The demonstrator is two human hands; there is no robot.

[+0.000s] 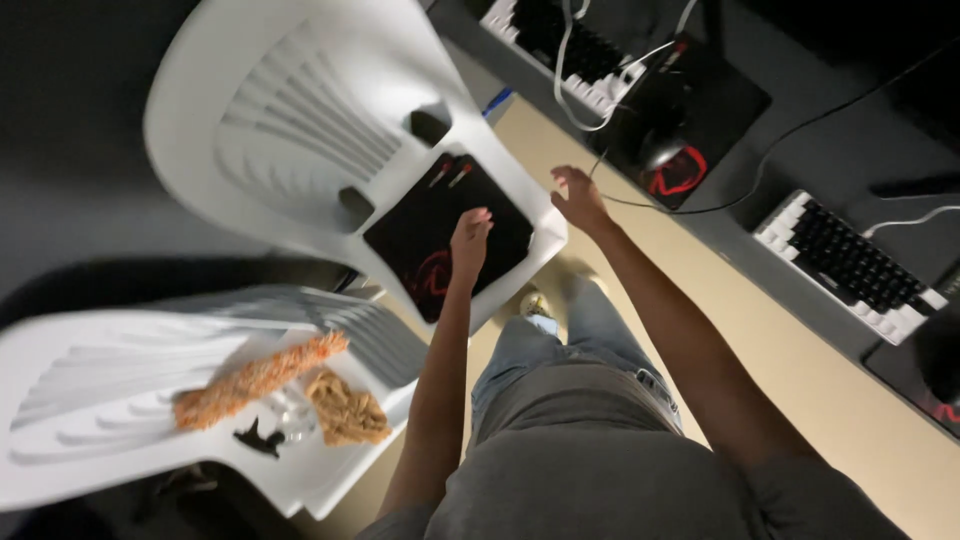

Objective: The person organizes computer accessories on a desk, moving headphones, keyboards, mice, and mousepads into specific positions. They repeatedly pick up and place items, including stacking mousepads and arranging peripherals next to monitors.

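Note:
My left hand (pixel 470 240) rests with curled fingers on a black mouse pad with a red pattern (pixel 430 240), which lies on the seat of a white plastic chair (pixel 300 120). I cannot tell if the fingers pinch the pad. My right hand (pixel 578 198) hovers open, fingers spread, just past the chair's front corner, holding nothing. It is nearest the edge of the dark desk (pixel 800 150).
A second white plastic chair (pixel 120 400) at lower left carries an orange fluffy duster (pixel 260 378), a crumpled tan cloth (pixel 345 408) and a small black item (pixel 258 438). The desk holds two keyboards (pixel 850 262), a mouse (pixel 662 150) on a black pad, and cables. The floor is beige.

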